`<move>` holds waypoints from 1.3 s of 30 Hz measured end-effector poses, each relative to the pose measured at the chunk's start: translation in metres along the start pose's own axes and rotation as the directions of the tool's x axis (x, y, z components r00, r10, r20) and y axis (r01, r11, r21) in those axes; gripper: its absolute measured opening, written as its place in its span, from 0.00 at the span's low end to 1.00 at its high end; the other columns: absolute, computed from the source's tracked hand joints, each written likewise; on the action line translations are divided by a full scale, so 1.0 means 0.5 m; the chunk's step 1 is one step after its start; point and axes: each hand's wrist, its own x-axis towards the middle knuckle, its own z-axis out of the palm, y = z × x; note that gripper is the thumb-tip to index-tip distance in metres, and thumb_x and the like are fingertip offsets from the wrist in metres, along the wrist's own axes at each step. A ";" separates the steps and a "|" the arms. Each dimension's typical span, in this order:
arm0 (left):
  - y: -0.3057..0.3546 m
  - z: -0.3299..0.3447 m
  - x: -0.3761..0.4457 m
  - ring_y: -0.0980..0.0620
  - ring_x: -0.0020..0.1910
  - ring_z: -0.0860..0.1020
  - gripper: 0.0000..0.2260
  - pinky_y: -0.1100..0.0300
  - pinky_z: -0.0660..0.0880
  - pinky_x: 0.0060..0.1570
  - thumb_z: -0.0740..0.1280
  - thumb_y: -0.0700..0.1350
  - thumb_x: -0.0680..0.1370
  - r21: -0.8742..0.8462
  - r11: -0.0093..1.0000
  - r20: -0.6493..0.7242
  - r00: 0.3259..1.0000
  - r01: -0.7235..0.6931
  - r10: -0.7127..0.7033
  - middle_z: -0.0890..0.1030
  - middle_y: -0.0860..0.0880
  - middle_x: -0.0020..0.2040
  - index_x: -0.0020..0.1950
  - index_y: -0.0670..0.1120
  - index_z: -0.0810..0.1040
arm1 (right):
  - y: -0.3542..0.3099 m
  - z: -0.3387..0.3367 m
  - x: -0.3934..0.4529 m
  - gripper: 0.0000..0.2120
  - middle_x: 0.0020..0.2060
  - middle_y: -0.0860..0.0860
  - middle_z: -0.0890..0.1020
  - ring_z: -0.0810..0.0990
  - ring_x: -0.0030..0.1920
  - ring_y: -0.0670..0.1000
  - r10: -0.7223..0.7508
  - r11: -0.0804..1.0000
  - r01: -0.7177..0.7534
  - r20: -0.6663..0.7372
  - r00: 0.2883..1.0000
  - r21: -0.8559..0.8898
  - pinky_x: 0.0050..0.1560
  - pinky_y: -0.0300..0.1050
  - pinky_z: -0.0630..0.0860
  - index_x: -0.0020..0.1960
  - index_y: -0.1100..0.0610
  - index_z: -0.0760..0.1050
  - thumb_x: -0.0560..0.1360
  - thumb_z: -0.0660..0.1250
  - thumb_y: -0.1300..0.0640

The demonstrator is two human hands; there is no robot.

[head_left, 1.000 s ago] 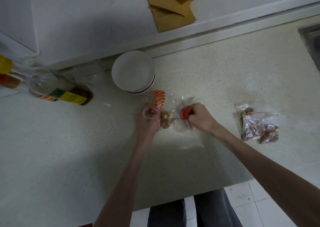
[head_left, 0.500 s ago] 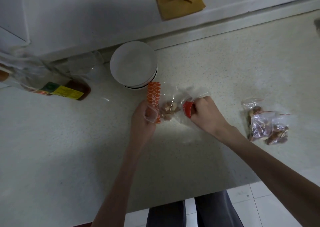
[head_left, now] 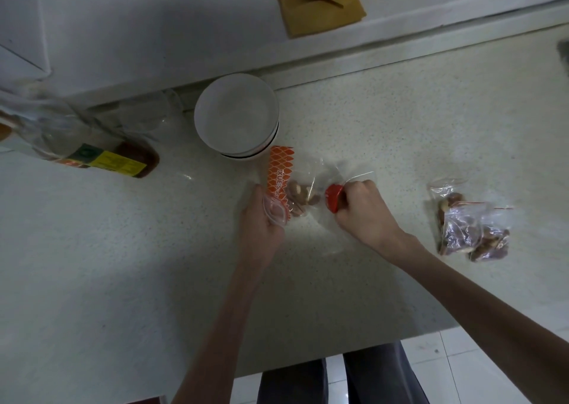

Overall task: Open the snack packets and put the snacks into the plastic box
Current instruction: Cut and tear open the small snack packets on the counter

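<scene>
Speckled tabletop, wide and pale. White bowls stacked near back edge. Clear snack packet just in front of bowls, long axis left-right, orange end toward left. Left hand fingers pinching orange end; right hand fingers curled on red end. More packets well right.

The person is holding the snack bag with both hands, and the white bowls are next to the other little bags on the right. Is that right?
Not quite. Both hands, left hand and right hand, do hold the snack bag. But the head view shows the white bowls just behind that bag, well apart from the other little bags, which lie alone on the counter to the right.
</scene>
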 end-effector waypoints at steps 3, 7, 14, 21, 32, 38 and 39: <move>-0.002 0.001 0.003 0.60 0.33 0.75 0.04 0.62 0.71 0.32 0.62 0.39 0.73 -0.018 1.000 -0.006 1.000 0.008 -0.008 0.76 0.55 0.36 0.46 0.47 0.69 | 0.012 0.016 0.012 0.17 0.23 0.54 0.74 0.69 0.23 0.47 0.205 0.961 -0.204 0.012 0.979 0.189 0.22 0.35 0.63 0.27 0.64 0.71 0.73 0.64 0.62; -0.005 0.006 0.014 0.52 0.37 0.77 0.07 0.58 0.73 0.35 0.64 0.37 0.76 -0.009 0.999 0.006 0.999 0.037 -0.037 0.76 0.52 0.39 0.46 0.47 0.69 | 0.013 0.035 0.032 0.14 0.23 0.56 0.78 0.76 0.24 0.47 0.320 0.868 -0.302 0.022 0.947 0.394 0.27 0.41 0.71 0.31 0.64 0.78 0.74 0.65 0.62; -0.023 0.003 0.022 0.53 0.38 0.78 0.08 0.57 0.75 0.33 0.65 0.36 0.75 0.008 0.998 0.010 0.998 0.056 -0.056 0.77 0.50 0.41 0.44 0.48 0.68 | 0.005 0.028 0.055 0.07 0.29 0.60 0.78 0.75 0.25 0.53 0.269 0.697 -0.293 0.140 0.953 0.654 0.27 0.47 0.71 0.50 0.65 0.79 0.76 0.64 0.66; -0.014 -0.003 0.027 0.62 0.33 0.81 0.09 0.71 0.73 0.27 0.67 0.36 0.77 -0.031 0.994 -0.003 0.994 0.108 -0.108 0.81 0.61 0.36 0.46 0.48 0.69 | 0.037 -0.016 0.027 0.10 0.31 0.54 0.80 0.75 0.22 0.46 0.293 0.522 -0.319 0.185 0.938 0.791 0.21 0.37 0.71 0.54 0.70 0.78 0.76 0.62 0.69; -0.013 -0.005 0.037 0.55 0.30 0.77 0.10 0.57 0.73 0.27 0.67 0.39 0.76 0.123 0.980 -0.038 0.987 0.158 -0.154 0.76 0.55 0.33 0.42 0.49 0.68 | 0.127 -0.081 -0.023 0.16 0.29 0.54 0.83 0.82 0.28 0.53 0.403 0.540 -0.361 0.143 0.904 0.761 0.30 0.43 0.80 0.43 0.56 0.82 0.76 0.60 0.73; -0.002 -0.005 0.042 0.50 0.29 0.78 0.13 0.55 0.73 0.28 0.68 0.40 0.75 0.133 0.977 -0.048 0.985 0.169 -0.163 0.77 0.55 0.34 0.40 0.54 0.67 | 0.163 -0.115 -0.060 0.15 0.25 0.52 0.78 0.82 0.27 0.54 0.392 0.489 -0.364 0.173 0.904 0.793 0.32 0.45 0.81 0.52 0.59 0.81 0.78 0.57 0.71; -0.001 -0.006 0.043 0.49 0.30 0.78 0.12 0.53 0.74 0.28 0.68 0.40 0.75 0.121 0.978 -0.041 0.985 0.173 -0.169 0.78 0.54 0.34 0.41 0.54 0.67 | 0.168 -0.119 -0.064 0.14 0.24 0.52 0.77 0.82 0.27 0.54 0.396 0.494 -0.364 0.168 0.903 0.789 0.32 0.45 0.81 0.54 0.61 0.80 0.78 0.57 0.71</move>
